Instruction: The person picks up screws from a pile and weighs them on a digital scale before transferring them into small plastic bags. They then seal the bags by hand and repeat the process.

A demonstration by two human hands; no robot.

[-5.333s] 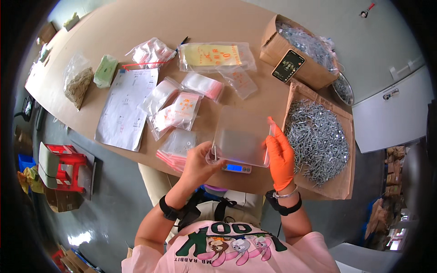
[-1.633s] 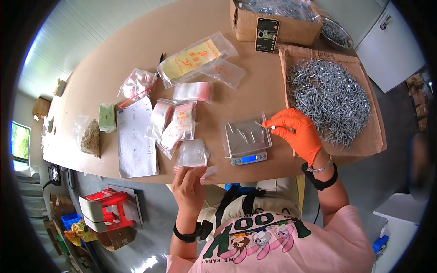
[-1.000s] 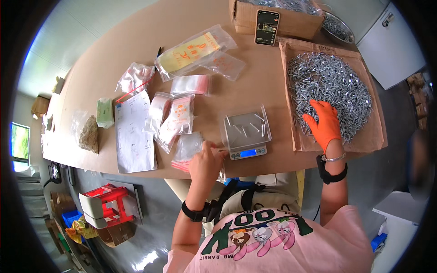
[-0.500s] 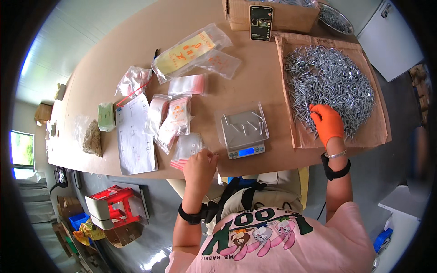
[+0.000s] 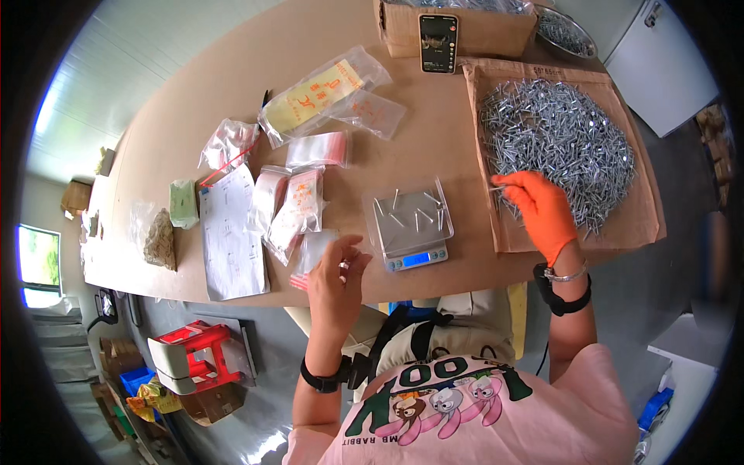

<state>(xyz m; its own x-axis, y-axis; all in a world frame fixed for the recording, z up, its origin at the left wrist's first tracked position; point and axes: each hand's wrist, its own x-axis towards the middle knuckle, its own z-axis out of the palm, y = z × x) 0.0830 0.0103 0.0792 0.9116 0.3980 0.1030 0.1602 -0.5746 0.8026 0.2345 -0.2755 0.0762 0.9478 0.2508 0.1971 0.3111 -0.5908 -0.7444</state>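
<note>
My right hand [image 5: 541,211], in an orange glove, pinches a slim silver screw at the near left edge of a large pile of silver screws [image 5: 558,139]. The pile lies on a flattened brown paper sack [image 5: 515,232]. To the left, a small digital scale [image 5: 418,260] with a lit blue display bears several loose screws [image 5: 418,213] on its clear tray. My bare left hand [image 5: 339,271] is between the scale and some zip bags, its fingers curled. Something small and shiny shows among them, too small to name. Beneath it lies a clear zip bag [image 5: 314,248] with red stripes.
More zip bags [image 5: 298,201] and a written paper sheet [image 5: 229,240] lie left of centre. Behind are a large plastic bag with a yellow label [image 5: 318,97], a propped phone [image 5: 439,44], a cardboard box [image 5: 488,32] and a metal bowl of screws [image 5: 566,31].
My right hand has drawn back leftward from the pile to the sack's edge with a screw. My left hand has lifted slightly and turned, its fingers loosening. The screws on the scale lie differently.
</note>
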